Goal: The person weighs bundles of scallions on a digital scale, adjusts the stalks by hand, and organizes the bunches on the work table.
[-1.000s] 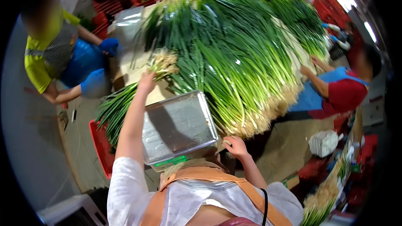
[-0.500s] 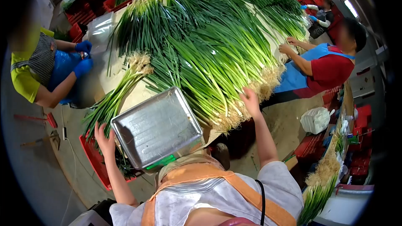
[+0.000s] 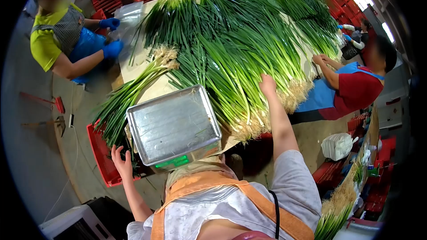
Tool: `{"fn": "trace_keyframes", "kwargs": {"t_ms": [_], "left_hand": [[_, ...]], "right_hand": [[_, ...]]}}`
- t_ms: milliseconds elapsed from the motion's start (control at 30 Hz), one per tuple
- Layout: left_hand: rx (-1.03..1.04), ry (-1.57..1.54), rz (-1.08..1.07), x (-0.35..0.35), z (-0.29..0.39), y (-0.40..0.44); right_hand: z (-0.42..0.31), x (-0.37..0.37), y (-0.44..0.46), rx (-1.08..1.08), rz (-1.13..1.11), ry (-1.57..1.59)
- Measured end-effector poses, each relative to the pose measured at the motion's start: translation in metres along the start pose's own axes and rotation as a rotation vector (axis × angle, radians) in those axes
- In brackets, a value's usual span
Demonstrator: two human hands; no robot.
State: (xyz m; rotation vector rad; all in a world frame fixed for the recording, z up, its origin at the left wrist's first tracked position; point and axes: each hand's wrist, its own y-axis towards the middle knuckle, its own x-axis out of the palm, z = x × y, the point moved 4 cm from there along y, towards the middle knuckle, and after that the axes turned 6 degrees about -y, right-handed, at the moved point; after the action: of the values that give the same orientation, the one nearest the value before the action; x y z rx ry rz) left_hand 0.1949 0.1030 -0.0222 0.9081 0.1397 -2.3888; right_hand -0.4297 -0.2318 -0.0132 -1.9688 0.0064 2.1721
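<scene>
A broad pile of green onions (image 3: 231, 62) covers the table, with pale stems and bushy roots toward me. My right hand (image 3: 268, 85) lies on the stems, fingers curled down around some of them; the fingertips are hidden. My left hand (image 3: 122, 164) is raised, holding nothing, fingers apart. It hovers above a red crate (image 3: 104, 162), left of a shallow metal tray (image 3: 173, 122). Bare metal shows inside the tray, which rests on a scale with a green display (image 3: 172, 162). A separate bunch of green onions (image 3: 138, 80) lies beyond the tray, leaves hanging over the crate.
Across to the left stands a person in blue gloves (image 3: 112, 50) beside clear plastic bags (image 3: 130, 15). On the right, a person in a blue apron (image 3: 318, 95) handles onions. More people work at the far side. A white bag (image 3: 337, 146) sits at the right.
My right hand has moved farther over the stems, its fingers curling in. My left hand has shifted down, away from the tray's edge. The person at left has spread their gloved hands apart.
</scene>
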Motion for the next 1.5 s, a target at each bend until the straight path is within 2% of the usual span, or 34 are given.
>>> {"fn": "trace_keyframes", "kwargs": {"t_ms": [100, 233, 333, 433, 467, 567, 600, 700, 767, 800, 967, 1033, 1067, 1100, 1167, 1233, 1367, 1500], "left_hand": [[-0.042, -0.033, 0.008, -0.004, 0.001, -0.011], [-0.109, -0.039, 0.01, -0.005, -0.01, -0.026], [-0.148, -0.064, -0.028, 0.0, -0.01, -0.032], [-0.005, 0.015, -0.027, 0.011, -0.008, -0.033], [-0.01, -0.001, -0.046, 0.013, -0.008, -0.031], [-0.011, -0.016, -0.055, 0.016, 0.008, -0.029], [0.007, 0.006, -0.064, 0.016, 0.014, -0.029], [0.101, 0.083, -0.068, 0.019, 0.015, -0.031], [0.045, 0.045, -0.074, 0.016, 0.021, -0.034], [0.037, 0.066, -0.087, 0.014, 0.022, -0.037], [-0.013, 0.081, -0.088, 0.003, 0.017, -0.05], [-0.039, 0.056, -0.078, 0.0, 0.018, -0.054], [-0.039, 0.06, -0.073, -0.001, 0.016, -0.056], [-0.039, 0.064, -0.068, -0.003, 0.015, -0.058], [-0.018, 0.085, -0.067, -0.006, 0.02, -0.062], [-0.011, 0.106, -0.051, -0.01, 0.021, -0.069], [-0.186, 0.059, -0.047, -0.014, 0.002, -0.087], [-0.165, 0.071, -0.047, -0.014, -0.003, -0.098]], "right_hand": [[-0.002, -0.013, -0.01, -0.01, -0.088, 0.091], [0.006, -0.014, -0.039, 0.005, -0.43, 0.98], [0.007, -0.023, -0.073, 0.089, -0.243, 1.031], [0.031, 0.004, -0.066, 0.002, 0.139, 0.322], [0.036, 0.01, -0.065, 0.013, 0.183, -0.009], [0.006, -0.006, -0.087, 0.033, 0.177, 0.29], [0.003, 0.016, -0.083, -0.007, 0.194, 0.259], [-0.042, 0.03, -0.1, -0.272, 0.14, 0.191], [-0.067, 0.034, -0.112, -0.362, 0.122, 0.254], [-0.074, 0.044, -0.115, -0.45, 0.29, 0.27], [-0.13, 0.053, -0.106, -0.51, 0.272, 0.539], [-0.156, 0.053, -0.093, -0.538, 0.183, 0.709], [-0.169, 0.054, -0.085, -0.521, 0.105, 0.694], [-0.18, 0.06, -0.077, -0.542, 0.129, 0.656], [-0.201, 0.075, -0.06, -0.586, -0.031, 0.573], [-0.215, 0.088, -0.051, -0.59, -0.134, 0.317], [-0.216, 0.065, -0.062, -0.474, -0.113, 0.144], [-0.212, 0.086, -0.054, -0.402, -0.007, 0.176]]}}
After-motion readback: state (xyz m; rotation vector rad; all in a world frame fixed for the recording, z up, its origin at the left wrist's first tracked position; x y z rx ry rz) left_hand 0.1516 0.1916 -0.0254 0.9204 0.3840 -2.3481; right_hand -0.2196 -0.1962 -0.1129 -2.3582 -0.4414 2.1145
